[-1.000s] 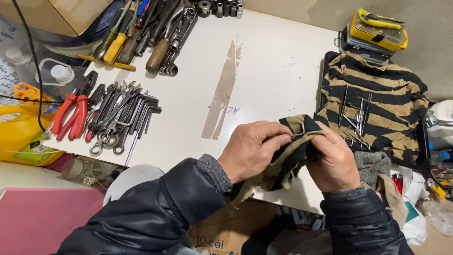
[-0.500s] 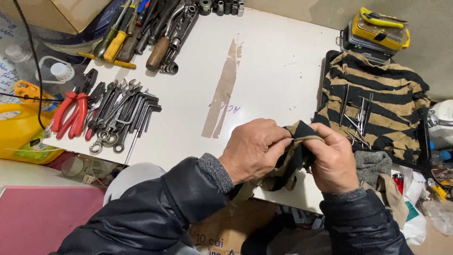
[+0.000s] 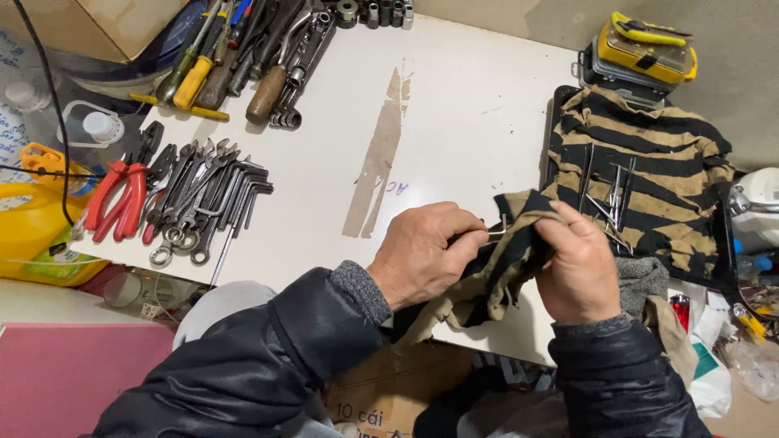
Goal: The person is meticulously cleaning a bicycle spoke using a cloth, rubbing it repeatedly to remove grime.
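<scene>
I've got the white desk (image 3: 454, 122) filling most of the view, so everything's placed off that. On its right end: striped black-and-tan cloth (image 3: 649, 154) spread flat w/ a few thin metal rods (image 3: 608, 199) lying on it. Beyond that cloth, at the desk's far right corner, a yellow-and-grey case (image 3: 645, 49). Desk's left edge: a row of wrenches and hex keys (image 3: 207, 199), red-handled pliers (image 3: 118, 199) just beside them. Far left corner: screwdrivers and bigger tools (image 3: 243, 57) in a pile. Over the desk's near edge, both hands are working a striped rag (image 3: 495, 272), same pattern as the cloth. Left hand (image 3: 422, 255) is pinching a thin metal piece (image 3: 495, 234), fingers pressed together on it. Right hand (image 3: 580, 268) is closed round the rag, bunching it against that piece. Rag's loose end hangs below the desk edge.
</scene>
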